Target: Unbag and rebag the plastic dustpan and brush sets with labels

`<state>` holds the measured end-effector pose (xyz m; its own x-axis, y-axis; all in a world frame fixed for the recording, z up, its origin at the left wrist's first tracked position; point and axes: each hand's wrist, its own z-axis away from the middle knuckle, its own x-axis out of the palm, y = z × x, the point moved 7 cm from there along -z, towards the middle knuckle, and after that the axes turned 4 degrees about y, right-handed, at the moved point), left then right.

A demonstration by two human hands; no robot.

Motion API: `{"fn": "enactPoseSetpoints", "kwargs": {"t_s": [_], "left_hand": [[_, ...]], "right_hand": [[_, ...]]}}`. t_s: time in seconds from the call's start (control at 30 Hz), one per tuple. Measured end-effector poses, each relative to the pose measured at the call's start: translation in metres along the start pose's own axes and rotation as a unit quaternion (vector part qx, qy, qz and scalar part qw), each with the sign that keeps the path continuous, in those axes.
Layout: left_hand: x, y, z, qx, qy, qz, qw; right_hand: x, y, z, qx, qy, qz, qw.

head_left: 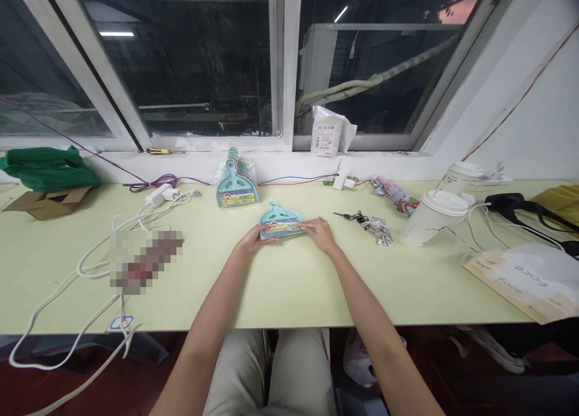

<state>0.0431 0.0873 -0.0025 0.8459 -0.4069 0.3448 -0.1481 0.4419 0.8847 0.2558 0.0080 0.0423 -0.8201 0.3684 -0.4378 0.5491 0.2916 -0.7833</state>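
A small light-blue dustpan (279,214) with a brush in it, seemingly in clear plastic wrap, is held just over the table in front of me, its handle pointing away. My left hand (253,239) grips its left front corner, thumb on top and fingers beneath. At the right front corner, my right hand (320,233) is closed with the fingertips pinching the edge near the label strip. Behind it, a stack of matching dustpans (237,184) in clear bags leans near the wall, handles up.
Keys (377,229) lie right of my right hand, and white lidded cups (434,214) stand beyond them. A tissue pack (529,277) rests at the right edge. White cables (90,271) sprawl at left, near a green cloth bundle (47,169). A wrapped packet (330,132) sits on the sill.
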Motion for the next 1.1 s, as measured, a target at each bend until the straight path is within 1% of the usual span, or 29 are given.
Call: {"fn": "enactPoseSetpoints", "kwargs": {"t_s": [0.07,0.13,0.27,0.33,0.4,0.47,0.53,0.6,0.67,0.7,0.73,0.8,0.87,0.93,1.0,1.1], "left_hand": [[0.006,0.003,0.003,0.031,-0.038,-0.027,0.998],[0.011,0.004,0.006,0.055,-0.062,-0.05,0.995],[0.019,0.0,0.012,0.05,-0.086,-0.091,0.991],[0.021,-0.001,0.014,0.047,-0.092,-0.108,0.989],[0.023,-0.002,0.015,0.045,-0.097,-0.128,0.986],[0.025,-0.004,0.014,0.043,-0.094,-0.145,0.984],[0.026,-0.004,0.011,0.047,-0.082,-0.142,0.985],[0.025,-0.002,0.007,0.071,-0.056,-0.137,0.986],[0.021,0.004,0.003,0.122,-0.008,-0.172,0.977],[0.017,0.008,0.003,0.153,0.027,-0.211,0.965],[0.013,0.011,0.002,0.181,0.067,-0.262,0.946],[0.004,0.019,0.004,0.221,0.148,-0.365,0.892],[-0.004,0.026,0.007,0.244,0.209,-0.432,0.843],[-0.012,0.033,0.011,0.26,0.238,-0.455,0.817],[-0.021,0.041,0.014,0.273,0.247,-0.467,0.804],[-0.043,0.055,0.018,0.282,0.255,-0.495,0.781]], "right_hand": [[-0.001,0.005,0.001,0.022,0.013,-0.015,1.0],[-0.001,0.008,0.002,0.032,0.027,-0.015,0.999],[-0.001,0.015,0.002,0.043,0.06,-0.006,0.997],[-0.003,0.023,0.001,0.07,0.092,-0.045,0.992],[-0.002,0.037,0.0,0.131,0.104,-0.123,0.978],[0.005,0.05,0.0,0.194,0.079,-0.212,0.955],[0.009,0.057,-0.001,0.232,0.065,-0.276,0.931],[0.005,0.062,-0.001,0.248,0.1,-0.302,0.915],[-0.002,0.065,0.0,0.248,0.153,-0.297,0.909],[-0.005,0.064,0.0,0.237,0.17,-0.286,0.913],[-0.007,0.062,-0.001,0.219,0.18,-0.272,0.919],[-0.008,0.055,-0.001,0.179,0.183,-0.231,0.939],[-0.004,0.048,0.0,0.152,0.17,-0.166,0.959],[0.002,0.04,0.001,0.133,0.158,-0.089,0.974],[0.013,0.03,-0.001,0.106,0.144,-0.033,0.983],[0.039,0.014,-0.012,0.066,0.115,-0.006,0.991]]}}
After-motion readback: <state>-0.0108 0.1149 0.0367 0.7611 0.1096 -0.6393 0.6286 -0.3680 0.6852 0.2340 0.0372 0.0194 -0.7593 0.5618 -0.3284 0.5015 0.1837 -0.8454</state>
